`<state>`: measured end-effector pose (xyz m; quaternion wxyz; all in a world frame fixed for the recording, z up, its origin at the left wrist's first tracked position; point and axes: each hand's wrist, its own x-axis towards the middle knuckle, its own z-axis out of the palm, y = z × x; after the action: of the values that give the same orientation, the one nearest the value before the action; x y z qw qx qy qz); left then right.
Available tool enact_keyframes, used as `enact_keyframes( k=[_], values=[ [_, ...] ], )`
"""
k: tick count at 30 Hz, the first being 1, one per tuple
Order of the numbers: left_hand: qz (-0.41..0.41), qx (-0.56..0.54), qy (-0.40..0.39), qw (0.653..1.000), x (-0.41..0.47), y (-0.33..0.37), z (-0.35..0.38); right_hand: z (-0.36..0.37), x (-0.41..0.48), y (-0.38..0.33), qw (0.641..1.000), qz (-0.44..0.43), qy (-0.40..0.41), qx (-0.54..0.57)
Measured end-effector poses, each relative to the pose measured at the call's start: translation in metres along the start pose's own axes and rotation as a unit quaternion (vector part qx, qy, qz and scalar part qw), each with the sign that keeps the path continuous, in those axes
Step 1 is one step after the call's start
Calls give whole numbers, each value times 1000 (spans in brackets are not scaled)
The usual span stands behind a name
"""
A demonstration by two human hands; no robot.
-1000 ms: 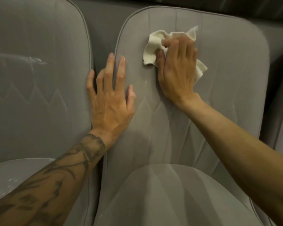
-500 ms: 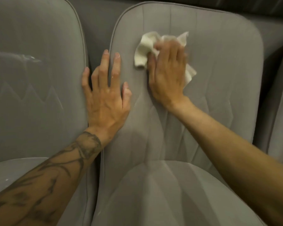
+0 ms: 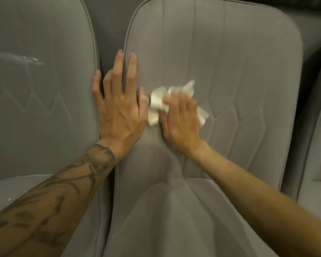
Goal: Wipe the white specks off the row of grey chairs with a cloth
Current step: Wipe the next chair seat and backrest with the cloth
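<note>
Pose: left hand (image 3: 119,112) flat, fingers straight and spread, released, palm pressing left edge of middle chair backrest (image 3: 239,71); tattooed forearm (image 3: 50,199) reaches in from lower left. Just right of its thumb, right hand (image 3: 180,123), motion-blurred, fingers bent over crumpled white cloth (image 3: 156,106), grasping it against backrest. White smears (image 3: 33,61) on neighbouring chair (image 3: 35,117), left of left hand.

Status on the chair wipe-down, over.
Left hand flat on middle chair, backrest edge. Right hand, blurred, on white cloth against that backrest. White smears on left chair. Nothing in the way.
</note>
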<state>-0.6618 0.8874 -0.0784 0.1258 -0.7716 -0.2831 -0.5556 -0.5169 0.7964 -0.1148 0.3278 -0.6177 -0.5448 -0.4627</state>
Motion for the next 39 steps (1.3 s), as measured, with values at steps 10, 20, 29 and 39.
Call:
enact_keyframes(
  k=[10, 20, 29, 39],
  values=[
    [-1, 3, 3, 1000, 1, 0, 0, 2, -5, 24, 1000, 25, 5, -17],
    [-4, 8, 8, 1000, 0, 1, 1, -4, -109, 6, 977, -162, -134, 18],
    [-2, 2, 12, 1000, 0, -1, 5, -3, -120, 0, 966, -204, -157, 19],
    [25, -36, -38, 998, 5, -8, -19, -7, 92, -19, 978, 165, 111, 65]
  ],
)
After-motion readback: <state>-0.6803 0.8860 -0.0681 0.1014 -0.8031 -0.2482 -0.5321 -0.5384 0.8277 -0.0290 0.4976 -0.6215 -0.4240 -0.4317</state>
